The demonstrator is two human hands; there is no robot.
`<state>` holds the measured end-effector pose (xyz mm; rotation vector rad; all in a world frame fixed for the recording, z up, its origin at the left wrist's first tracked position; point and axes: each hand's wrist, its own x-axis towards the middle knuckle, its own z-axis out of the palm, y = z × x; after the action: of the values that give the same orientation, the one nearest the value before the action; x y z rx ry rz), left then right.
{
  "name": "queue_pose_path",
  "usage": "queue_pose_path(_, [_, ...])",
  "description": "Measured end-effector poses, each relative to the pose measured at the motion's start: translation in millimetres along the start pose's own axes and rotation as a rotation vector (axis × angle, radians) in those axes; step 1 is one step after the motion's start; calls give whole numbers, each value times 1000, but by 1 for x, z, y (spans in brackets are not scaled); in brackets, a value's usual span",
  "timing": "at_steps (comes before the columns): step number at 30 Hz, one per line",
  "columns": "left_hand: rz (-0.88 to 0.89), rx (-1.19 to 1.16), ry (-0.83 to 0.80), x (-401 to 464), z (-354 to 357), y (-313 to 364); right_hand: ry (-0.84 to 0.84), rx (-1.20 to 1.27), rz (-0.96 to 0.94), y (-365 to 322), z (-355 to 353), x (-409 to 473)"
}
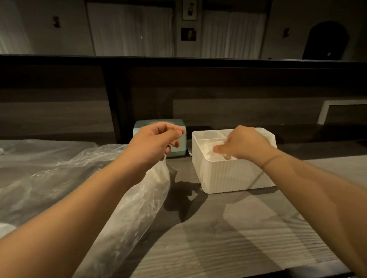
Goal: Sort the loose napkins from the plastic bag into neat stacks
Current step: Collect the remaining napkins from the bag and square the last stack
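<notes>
Dim room: grey wood-grain table (215,232), dark ledge (174,60) beyond the hands, pale curtains (130,29) and framed pictures (189,10) behind.

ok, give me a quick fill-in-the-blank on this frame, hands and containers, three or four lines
1. The right hand reaches into the ____ ribbed bin.
2. The plastic bag lies under the ____ forearm.
3. The left hand hovers in front of a pale ____ box.
4. The bin stands on a ____-grain table.

Missing words: white; left; green; wood
</notes>
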<state>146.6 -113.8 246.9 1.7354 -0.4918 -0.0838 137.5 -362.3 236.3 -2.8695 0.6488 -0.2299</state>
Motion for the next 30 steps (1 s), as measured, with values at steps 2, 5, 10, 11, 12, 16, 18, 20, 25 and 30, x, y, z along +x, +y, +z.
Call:
queue_pose_path(2, [14, -8, -8, -3, -14, -2, 130, 34, -5, 0, -2, -3])
queue_pose_path(5, [-2, -27, 12, -4, -33, -8, 143, 231, -166, -5, -4, -10])
queue_pose_path(10, [-78, 79, -4, -7, -59, -18, -132, 118, -270, -11, -7, -15])
queue_pose_path(11, [-100, 125, -24, -8, -66, -20, -135, 117, -269, -11, -7, -14])
queue_pose_path(12, [-126, 174, -43, -9, -74, -21, -152, 94, -273, -11, -8, -12])
queue_pose_path(16, [-225, 497, -64, -9, -107, -32, -73, -147, -215, -26, -12, -12])
queue_pose_path(18, [-257, 773, -55, -6, -123, -39, 186, -124, -222, -45, -17, -21])
queue_pose_path(20, [-244, 1041, -54, -6, -133, -49, 370, 97, -340, -76, -17, -39])
queue_pose_path(25, [-133, 1096, 16, -6, -140, -87, 153, 444, -609, -161, 24, -80])
queue_pose_path(30, [-41, 931, 15, -3, -141, -115, -77, 293, -680, -202, 92, -72])
